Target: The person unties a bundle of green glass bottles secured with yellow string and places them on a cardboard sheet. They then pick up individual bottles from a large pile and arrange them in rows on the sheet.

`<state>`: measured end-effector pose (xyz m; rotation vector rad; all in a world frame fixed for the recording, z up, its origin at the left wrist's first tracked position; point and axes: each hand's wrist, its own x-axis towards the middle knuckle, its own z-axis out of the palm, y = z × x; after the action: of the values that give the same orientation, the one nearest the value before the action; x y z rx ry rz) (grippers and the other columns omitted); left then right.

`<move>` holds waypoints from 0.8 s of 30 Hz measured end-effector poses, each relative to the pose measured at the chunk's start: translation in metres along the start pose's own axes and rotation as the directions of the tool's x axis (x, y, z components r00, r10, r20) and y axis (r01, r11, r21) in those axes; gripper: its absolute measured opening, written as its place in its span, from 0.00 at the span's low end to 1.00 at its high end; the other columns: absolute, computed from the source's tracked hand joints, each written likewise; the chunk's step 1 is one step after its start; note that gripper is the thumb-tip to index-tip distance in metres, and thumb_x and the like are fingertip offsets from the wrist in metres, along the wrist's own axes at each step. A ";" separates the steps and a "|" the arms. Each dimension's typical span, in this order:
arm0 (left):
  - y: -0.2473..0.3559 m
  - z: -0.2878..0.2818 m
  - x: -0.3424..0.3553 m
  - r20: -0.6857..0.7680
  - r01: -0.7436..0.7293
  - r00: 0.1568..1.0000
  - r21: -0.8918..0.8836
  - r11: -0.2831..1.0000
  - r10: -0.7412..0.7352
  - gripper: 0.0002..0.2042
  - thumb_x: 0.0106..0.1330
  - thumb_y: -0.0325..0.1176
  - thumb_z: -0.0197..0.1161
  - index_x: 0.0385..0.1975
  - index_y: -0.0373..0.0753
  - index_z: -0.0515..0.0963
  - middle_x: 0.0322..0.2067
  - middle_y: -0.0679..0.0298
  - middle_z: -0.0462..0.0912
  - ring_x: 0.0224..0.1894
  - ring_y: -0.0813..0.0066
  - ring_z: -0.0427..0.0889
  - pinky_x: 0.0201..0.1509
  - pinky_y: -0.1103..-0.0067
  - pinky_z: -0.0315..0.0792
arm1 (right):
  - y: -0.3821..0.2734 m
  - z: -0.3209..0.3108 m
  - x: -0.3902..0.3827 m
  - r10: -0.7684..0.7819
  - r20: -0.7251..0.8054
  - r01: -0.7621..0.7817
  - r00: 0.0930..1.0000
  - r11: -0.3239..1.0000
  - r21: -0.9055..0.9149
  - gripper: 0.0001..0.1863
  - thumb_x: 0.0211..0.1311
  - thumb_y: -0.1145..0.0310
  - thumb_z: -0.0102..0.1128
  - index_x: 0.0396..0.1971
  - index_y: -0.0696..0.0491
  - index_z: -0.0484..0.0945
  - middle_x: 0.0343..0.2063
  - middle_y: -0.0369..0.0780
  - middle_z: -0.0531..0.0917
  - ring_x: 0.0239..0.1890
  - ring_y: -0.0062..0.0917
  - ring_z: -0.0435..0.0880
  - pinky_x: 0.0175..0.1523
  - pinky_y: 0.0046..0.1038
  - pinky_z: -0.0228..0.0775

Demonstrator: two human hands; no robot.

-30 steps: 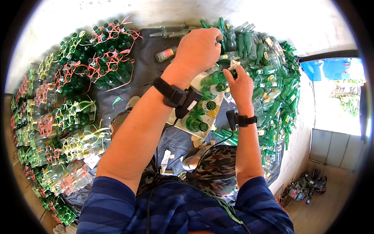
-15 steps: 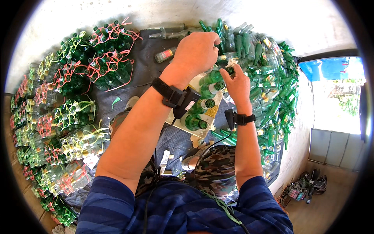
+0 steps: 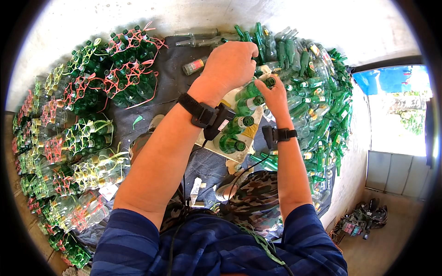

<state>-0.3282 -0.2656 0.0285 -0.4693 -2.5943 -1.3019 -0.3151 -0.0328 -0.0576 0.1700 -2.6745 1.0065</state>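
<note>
1. The bare left hand (image 3: 230,65), at upper centre, is curled with its back to the camera; its fingertips are hidden, so I cannot tell what it holds.
2. The bare right hand (image 3: 277,99), right of centre, is part-open, thumb and fingers curved about the mouth of the uppermost green glass bottle (image 3: 247,91); whether they grip it, I cannot tell.
3. That bottle lies tilted between the hands, below the left and just left of the right, mouth toward the right.
4. Four green bottle mouths, including that one, show in a slanting row over a pale flat board (image 3: 215,147) at centre.
5. The left forearm (image 3: 161,152) and its black wrist device (image 3: 218,121) block the board's left part.
6. At upper centre lie two long clear glass bottles (image 3: 195,32) and one clear labelled container (image 3: 194,66).
7. A heap of loose green and clear bottles (image 3: 317,110), uncountable, fills the right.
8. Bottle bundles tied with pink and yellow-green strips (image 3: 131,83) crowd the left.
</note>
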 end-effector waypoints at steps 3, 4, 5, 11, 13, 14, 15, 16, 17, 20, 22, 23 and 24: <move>-0.004 -0.002 -0.002 -0.010 0.002 1.000 0.002 1.000 -0.002 0.11 0.63 0.31 0.63 0.42 0.37 0.85 0.33 0.54 0.88 0.39 0.50 0.87 0.45 0.63 0.80 | -0.026 -0.006 0.000 0.205 0.181 -0.234 0.962 0.959 0.158 0.21 0.64 0.56 0.73 0.42 0.59 0.82 0.28 0.40 0.86 0.30 0.22 0.80 0.39 0.30 0.74; -0.004 -0.002 -0.002 -0.015 -0.001 1.000 0.000 1.000 0.001 0.11 0.62 0.31 0.63 0.42 0.37 0.85 0.33 0.54 0.88 0.39 0.50 0.87 0.44 0.63 0.80 | -0.030 -0.008 -0.001 0.208 0.181 -0.235 0.961 0.962 0.140 0.20 0.65 0.56 0.72 0.42 0.60 0.82 0.28 0.40 0.86 0.30 0.22 0.80 0.39 0.30 0.74; -0.003 -0.002 -0.002 -0.013 -0.003 1.000 0.000 1.000 0.003 0.11 0.62 0.31 0.63 0.42 0.37 0.85 0.33 0.54 0.88 0.39 0.50 0.87 0.44 0.63 0.79 | -0.031 -0.009 -0.002 0.211 0.182 -0.235 0.960 0.964 0.123 0.20 0.66 0.56 0.72 0.41 0.60 0.82 0.29 0.40 0.86 0.30 0.22 0.80 0.39 0.30 0.74; -0.004 0.000 0.001 -0.007 -0.004 1.000 0.013 1.000 0.004 0.11 0.62 0.31 0.64 0.41 0.36 0.85 0.32 0.54 0.88 0.39 0.50 0.87 0.44 0.63 0.79 | -0.030 -0.007 -0.003 0.237 0.135 -0.243 0.962 0.970 0.030 0.20 0.65 0.55 0.73 0.41 0.60 0.83 0.28 0.41 0.87 0.29 0.23 0.81 0.39 0.31 0.75; -0.004 0.001 0.000 -0.017 -0.008 1.000 0.009 1.000 0.008 0.10 0.62 0.31 0.64 0.41 0.36 0.85 0.32 0.54 0.88 0.39 0.50 0.87 0.44 0.63 0.79 | -0.027 -0.006 -0.004 0.201 0.109 -0.207 0.974 0.977 0.046 0.23 0.64 0.52 0.72 0.41 0.59 0.83 0.28 0.44 0.87 0.30 0.33 0.85 0.39 0.35 0.75; -0.005 0.001 0.000 -0.014 -0.004 1.000 0.009 1.000 0.004 0.10 0.62 0.31 0.64 0.41 0.36 0.85 0.32 0.54 0.88 0.39 0.50 0.87 0.44 0.63 0.79 | -0.025 -0.005 -0.004 0.184 0.096 -0.189 0.978 0.980 0.053 0.24 0.64 0.50 0.72 0.41 0.58 0.83 0.28 0.46 0.87 0.30 0.38 0.86 0.39 0.37 0.75; -0.005 0.001 0.000 -0.011 0.000 1.000 0.009 1.000 0.000 0.10 0.62 0.31 0.64 0.41 0.37 0.85 0.32 0.54 0.88 0.39 0.50 0.87 0.44 0.63 0.79 | -0.024 -0.006 -0.005 0.185 0.098 -0.190 0.978 0.981 0.043 0.24 0.64 0.50 0.71 0.41 0.58 0.83 0.28 0.46 0.87 0.30 0.39 0.86 0.39 0.37 0.75; -0.003 0.000 0.000 -0.008 0.004 1.000 0.008 1.000 -0.003 0.10 0.63 0.31 0.64 0.41 0.37 0.85 0.32 0.54 0.88 0.39 0.51 0.87 0.44 0.63 0.79 | -0.026 -0.007 -0.005 0.187 0.099 -0.191 0.977 0.981 0.033 0.24 0.64 0.50 0.71 0.41 0.58 0.83 0.28 0.46 0.87 0.30 0.39 0.86 0.39 0.37 0.76; -0.002 -0.001 0.000 0.007 0.018 1.000 -0.012 1.000 -0.018 0.10 0.63 0.32 0.64 0.41 0.37 0.85 0.33 0.54 0.88 0.39 0.51 0.87 0.44 0.64 0.79 | -0.026 -0.008 -0.006 0.189 0.101 -0.192 0.977 0.981 0.023 0.24 0.64 0.50 0.71 0.41 0.58 0.83 0.28 0.46 0.87 0.30 0.39 0.86 0.39 0.37 0.76; -0.003 -0.003 0.000 0.032 0.038 0.999 -0.037 0.999 -0.037 0.10 0.63 0.32 0.64 0.41 0.36 0.85 0.33 0.54 0.89 0.39 0.52 0.87 0.45 0.64 0.80 | -0.023 -0.006 -0.005 0.229 0.117 -0.234 0.966 0.972 0.030 0.24 0.64 0.49 0.71 0.42 0.58 0.83 0.29 0.47 0.87 0.30 0.41 0.86 0.40 0.38 0.76; -0.004 -0.001 -0.001 0.018 0.024 1.000 -0.003 1.000 -0.024 0.10 0.63 0.32 0.64 0.41 0.36 0.85 0.34 0.54 0.89 0.40 0.52 0.88 0.45 0.65 0.80 | -0.023 -0.006 -0.006 0.252 0.113 -0.256 0.961 0.966 0.023 0.24 0.64 0.49 0.71 0.42 0.58 0.83 0.30 0.46 0.88 0.31 0.38 0.86 0.40 0.37 0.76; -0.006 -0.001 -0.001 0.018 0.018 1.000 0.008 1.000 -0.018 0.10 0.63 0.32 0.64 0.41 0.36 0.85 0.34 0.54 0.89 0.39 0.52 0.88 0.45 0.65 0.80 | -0.023 -0.006 -0.006 0.262 0.112 -0.266 0.959 0.964 0.020 0.24 0.63 0.49 0.72 0.42 0.57 0.83 0.30 0.46 0.88 0.32 0.37 0.87 0.40 0.37 0.76; -0.007 -0.001 -0.001 0.017 0.013 1.000 0.018 1.000 -0.013 0.10 0.63 0.32 0.64 0.41 0.36 0.85 0.34 0.55 0.89 0.39 0.53 0.88 0.45 0.65 0.80 | -0.022 -0.004 -0.006 0.249 0.106 -0.256 0.963 0.965 0.056 0.24 0.63 0.49 0.72 0.42 0.58 0.83 0.30 0.45 0.88 0.32 0.35 0.86 0.41 0.36 0.76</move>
<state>-0.3297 -0.2710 0.0233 -0.4639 -2.6253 -1.2825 -0.3043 -0.0463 -0.0426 -0.1158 -2.8034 1.1963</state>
